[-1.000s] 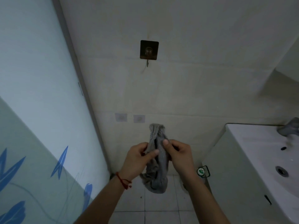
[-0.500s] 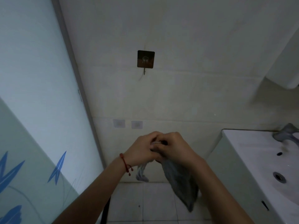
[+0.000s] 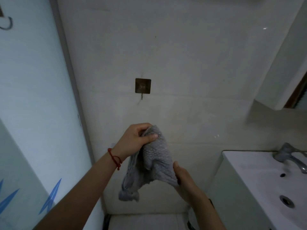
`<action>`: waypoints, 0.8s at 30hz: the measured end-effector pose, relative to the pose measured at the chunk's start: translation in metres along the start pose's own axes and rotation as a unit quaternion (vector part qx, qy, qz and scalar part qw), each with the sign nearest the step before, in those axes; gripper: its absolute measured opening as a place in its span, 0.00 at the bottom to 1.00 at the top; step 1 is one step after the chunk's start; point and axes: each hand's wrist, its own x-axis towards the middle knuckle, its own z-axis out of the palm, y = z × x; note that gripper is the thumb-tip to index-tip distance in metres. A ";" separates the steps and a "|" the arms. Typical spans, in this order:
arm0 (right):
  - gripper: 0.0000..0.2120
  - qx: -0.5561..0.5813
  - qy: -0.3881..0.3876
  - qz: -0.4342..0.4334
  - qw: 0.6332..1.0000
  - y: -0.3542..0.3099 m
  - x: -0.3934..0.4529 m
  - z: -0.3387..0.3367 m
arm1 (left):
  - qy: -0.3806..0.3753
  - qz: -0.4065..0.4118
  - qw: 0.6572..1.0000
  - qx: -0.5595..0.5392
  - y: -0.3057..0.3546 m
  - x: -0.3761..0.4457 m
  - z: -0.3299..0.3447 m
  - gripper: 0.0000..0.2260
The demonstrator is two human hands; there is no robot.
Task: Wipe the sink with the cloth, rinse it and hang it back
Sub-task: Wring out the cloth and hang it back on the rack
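Note:
A grey textured cloth (image 3: 154, 160) hangs in front of the tiled wall, held in both hands. My left hand (image 3: 136, 138), with a red string on the wrist, pinches its top edge. My right hand (image 3: 182, 178) grips its lower right side. The cloth's free end droops down at the lower left. A brown square hook (image 3: 143, 86) is stuck on the wall above the cloth, with nothing on it. The white sink (image 3: 259, 176) stands at the lower right with its grey tap (image 3: 289, 156) and drain (image 3: 286, 201).
A frosted glass door (image 3: 33, 113) with blue leaf marks fills the left side. A white cabinet (image 3: 280, 67) hangs at the upper right above the sink. Pale floor tiles (image 3: 146, 221) show below the hands.
My hands have come apart: the left one lifted the cloth's top, the right one slid down to its lower side. The view tilted upward, so the hook sits lower in the frame.

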 end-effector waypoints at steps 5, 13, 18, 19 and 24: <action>0.03 0.041 0.050 -0.137 0.988 -0.057 0.013 0.002 | 0.075 -0.024 0.990 -0.120 0.010 0.007 -0.021 0.06; 0.13 -0.201 0.093 -0.335 0.916 -0.212 0.020 0.008 | 0.198 0.003 0.971 -0.136 0.058 0.038 -0.052 0.06; 0.08 -0.259 0.090 -0.404 0.872 -0.302 0.014 0.024 | 0.256 0.089 0.958 -0.099 0.113 0.064 -0.081 0.04; 0.06 -0.263 0.099 -0.418 0.864 -0.318 0.015 0.027 | 0.257 0.101 0.957 -0.091 0.124 0.068 -0.086 0.04; 0.05 -0.324 0.143 -0.469 0.809 -0.380 0.020 0.042 | 0.254 0.111 0.959 -0.061 0.173 0.093 -0.112 0.04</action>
